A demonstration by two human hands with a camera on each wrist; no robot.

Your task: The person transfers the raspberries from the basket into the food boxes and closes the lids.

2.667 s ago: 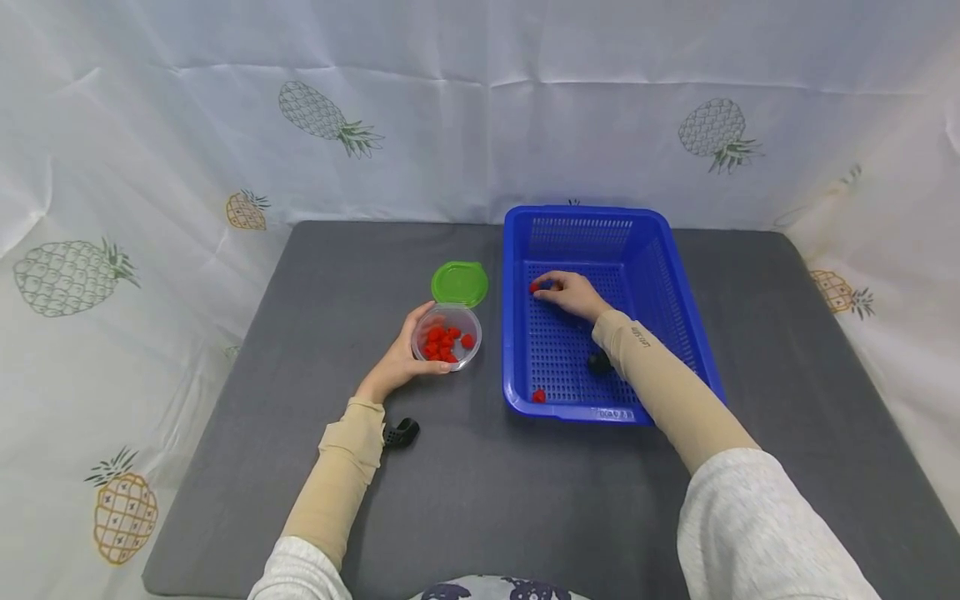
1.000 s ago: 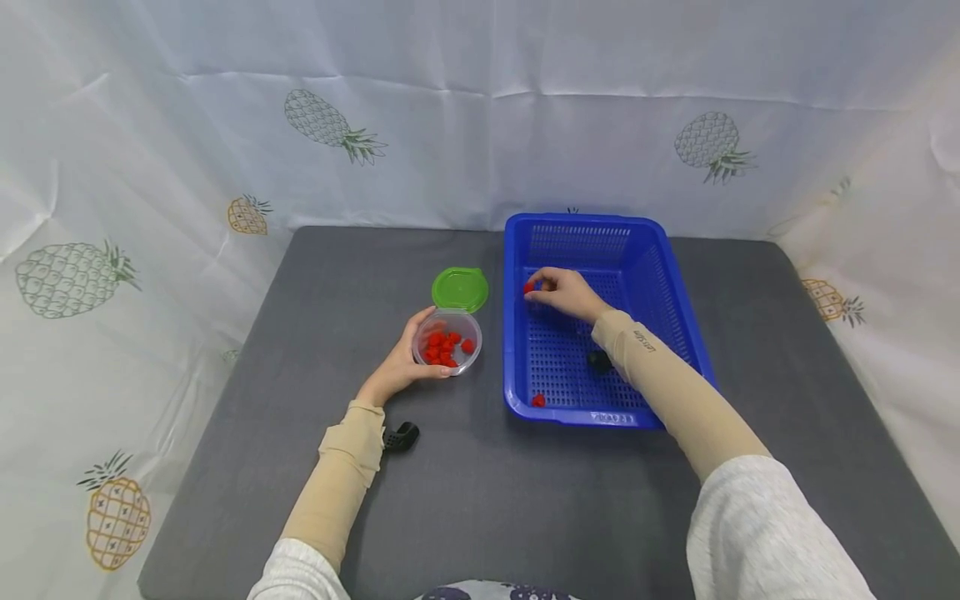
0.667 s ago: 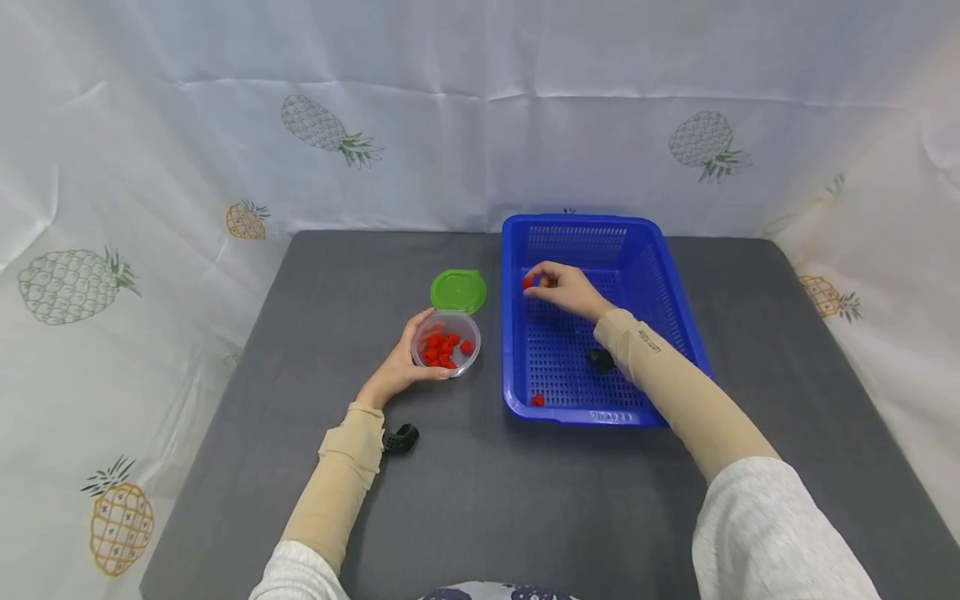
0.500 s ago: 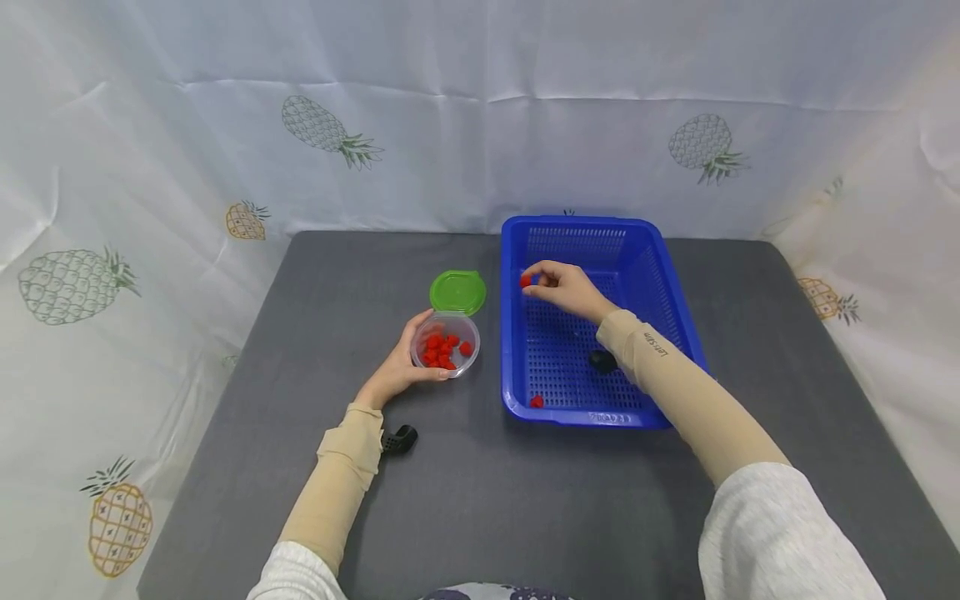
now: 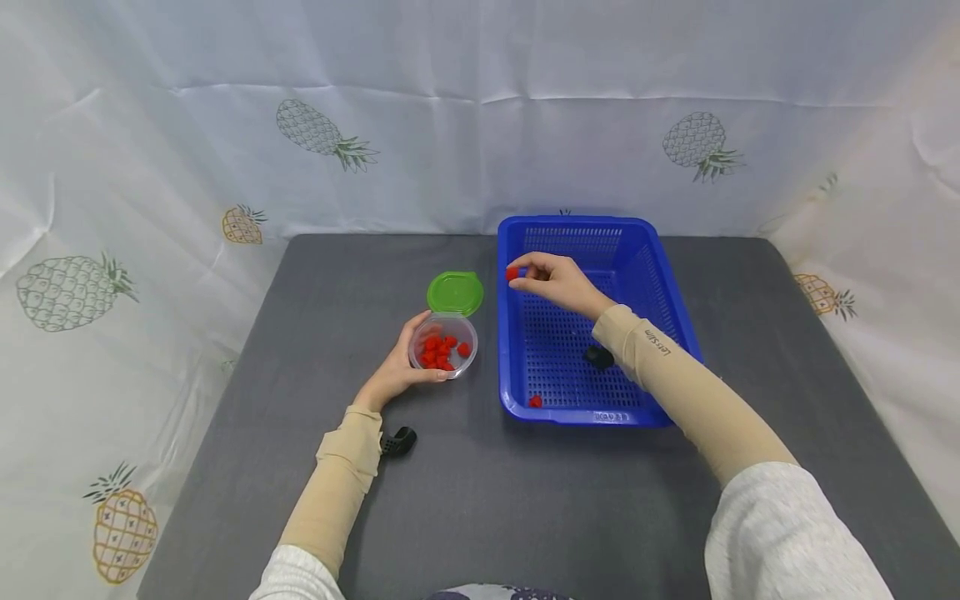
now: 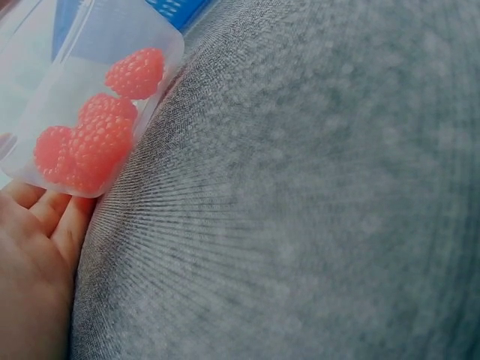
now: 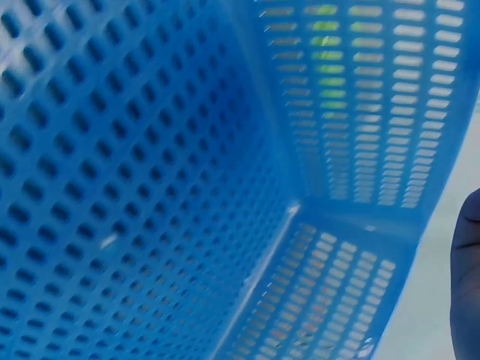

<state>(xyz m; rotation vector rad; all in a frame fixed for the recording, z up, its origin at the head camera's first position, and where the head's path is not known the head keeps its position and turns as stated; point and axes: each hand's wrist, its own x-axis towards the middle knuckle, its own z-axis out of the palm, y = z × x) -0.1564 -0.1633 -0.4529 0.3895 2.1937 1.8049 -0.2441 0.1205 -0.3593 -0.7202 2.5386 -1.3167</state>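
My left hand grips the side of a clear round plastic tub on the table, thumb at the front and fingers behind. Inside lie several red raspberries, seen closely as raspberries in the left wrist view. With thumb and fingertips, my right hand pinches one raspberry over the left side of a blue plastic basket. Another small red raspberry sits in the basket's near left corner. In the right wrist view only an edge of the right hand shows, and its raspberry is out of sight.
A green lid lies behind the tub, apparently joined to it. Part of a black device shows by the left wrist, and a black piece by the right. The grey table meets a pineapple-print curtain at the back.
My right hand has lifted the pinched raspberry from the basket's floor and moved it left and up, to near the left rim. The left hand keeps its hold on the tub.
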